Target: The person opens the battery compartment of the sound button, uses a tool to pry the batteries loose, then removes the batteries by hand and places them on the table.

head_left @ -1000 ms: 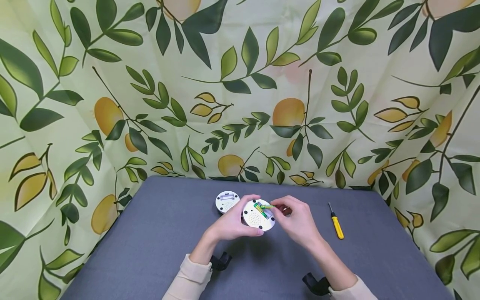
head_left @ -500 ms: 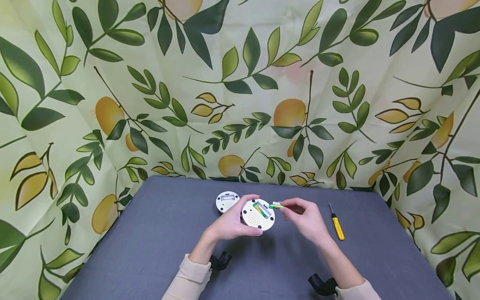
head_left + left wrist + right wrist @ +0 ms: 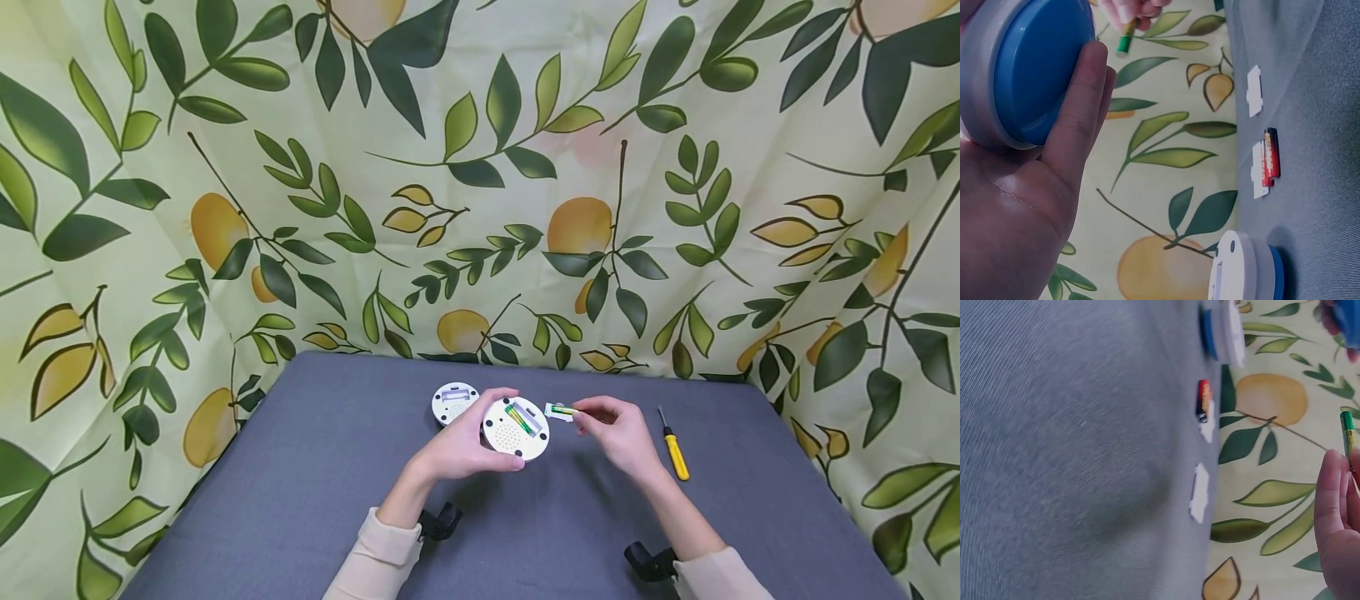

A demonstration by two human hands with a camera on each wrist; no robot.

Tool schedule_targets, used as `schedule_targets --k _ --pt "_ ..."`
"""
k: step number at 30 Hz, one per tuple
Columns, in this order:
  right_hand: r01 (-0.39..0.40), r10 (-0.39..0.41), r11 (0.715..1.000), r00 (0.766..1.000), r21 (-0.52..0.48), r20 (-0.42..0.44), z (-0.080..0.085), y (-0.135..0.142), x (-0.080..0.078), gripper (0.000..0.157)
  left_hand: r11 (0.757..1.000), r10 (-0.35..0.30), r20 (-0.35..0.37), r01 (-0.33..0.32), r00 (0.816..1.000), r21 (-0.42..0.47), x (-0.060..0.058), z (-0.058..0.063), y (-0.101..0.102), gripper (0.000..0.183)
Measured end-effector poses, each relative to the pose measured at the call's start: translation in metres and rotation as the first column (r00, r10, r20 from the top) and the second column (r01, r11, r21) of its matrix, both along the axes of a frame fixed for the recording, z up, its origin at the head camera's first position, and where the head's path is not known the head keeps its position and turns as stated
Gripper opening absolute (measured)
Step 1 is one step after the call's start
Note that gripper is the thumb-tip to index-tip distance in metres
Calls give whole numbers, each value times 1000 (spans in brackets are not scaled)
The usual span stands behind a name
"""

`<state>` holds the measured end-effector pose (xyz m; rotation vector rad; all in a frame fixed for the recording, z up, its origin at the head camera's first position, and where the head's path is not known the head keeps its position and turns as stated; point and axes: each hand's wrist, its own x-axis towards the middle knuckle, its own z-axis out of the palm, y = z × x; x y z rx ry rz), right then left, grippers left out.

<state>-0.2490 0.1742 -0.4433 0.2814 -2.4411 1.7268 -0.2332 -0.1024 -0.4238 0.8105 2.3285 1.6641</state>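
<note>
My left hand (image 3: 468,437) grips a round device (image 3: 504,435) by its edge, held above the table. Its white underside faces the head camera, with perforations, dark feet and a battery compartment; green-and-gold battery material (image 3: 520,419) shows inside. The left wrist view shows the device's blue top (image 3: 1041,75). Just right of it, my right hand (image 3: 617,432) pinches a green-and-gold battery (image 3: 1349,428) between thumb and fingertips, apart from the device. Behind the battery, a white battery cover (image 3: 1254,91) lies on the table. Another cover (image 3: 1257,187) bears red-and-black batteries (image 3: 1270,157), hidden in the head view.
A second white-and-blue device (image 3: 454,402) rests on the grey table (image 3: 330,467) behind my left hand, its compartment facing up. To the right lies a yellow-handled screwdriver (image 3: 673,450). A leaf-patterned cloth (image 3: 480,208) hangs along the table's back.
My right hand has drawn the battery rightward, away from the device's compartment. The left hand and the device have barely moved.
</note>
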Motion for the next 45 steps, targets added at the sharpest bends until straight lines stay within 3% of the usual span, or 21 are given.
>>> schedule_targets --k 14,20,34,45 --pt "38 -46 987 998 158 45 -22 0 -31 14 1000 5 10 -5 1000 0 0 1 -1 91" --pt "50 -66 984 994 169 92 -36 -1 -42 11 1000 6 4 -6 1000 -2 0 1 -1 91" --pt "68 -106 970 982 233 155 -56 2 -51 5 1000 -7 5 7 1000 9 1 1 -1 91" --pt "40 -80 949 990 313 116 -58 -3 -57 7 1000 -5 9 4 1000 9 1 2 0 90"
